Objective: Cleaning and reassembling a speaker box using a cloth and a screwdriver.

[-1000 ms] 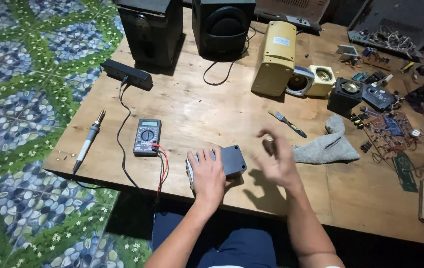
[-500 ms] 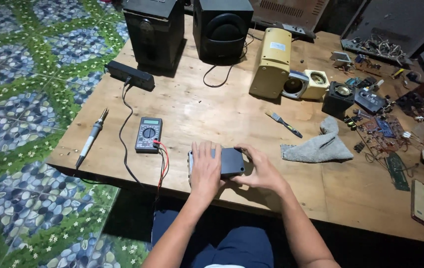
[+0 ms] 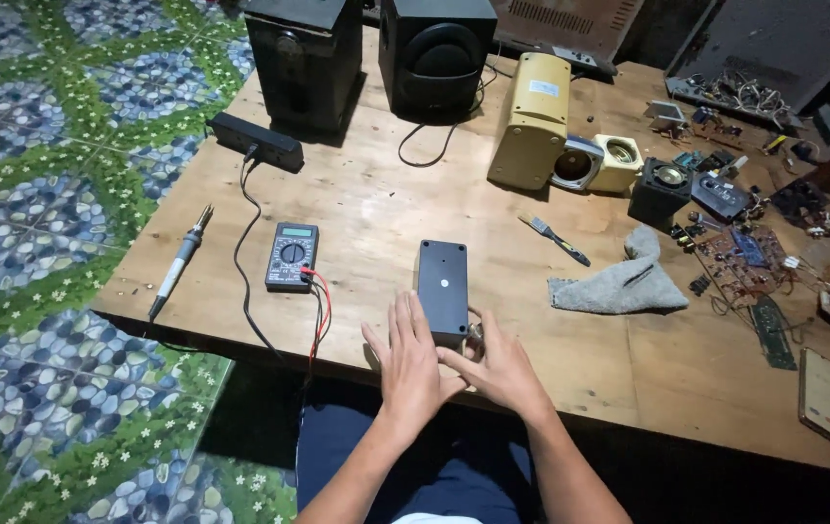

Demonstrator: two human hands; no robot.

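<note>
Grip: both hands are lying flat and open, holding nothing; the left hand (image 3: 409,361) is resting palm down on the tabletop (image 3: 376,209) with its fingertips touching the near left edge of the black box (image 3: 442,280), and the right hand (image 3: 498,366) is pressing against the box's near end, thumbs overlapping.
Black box: it is lying flat on the tabletop, long side running away from the person, near the front edge, a small pale dot showing on its top.
Multimeter (image 3: 292,256): it is sitting just left of the box, its red and black leads (image 3: 321,309) trailing toward the front edge.
Soldering iron (image 3: 180,263): it is lying further left, near the tabletop's corner.
Grey cloth (image 3: 619,283): it is lying crumpled to the right of the box, with a small brush (image 3: 553,237) just behind it.
Speakers (image 3: 368,53): two black ones are standing at the far edge, a yellow casing (image 3: 531,120) beside them.
Circuit boards (image 3: 740,257): they are lying scattered at the right.
</note>
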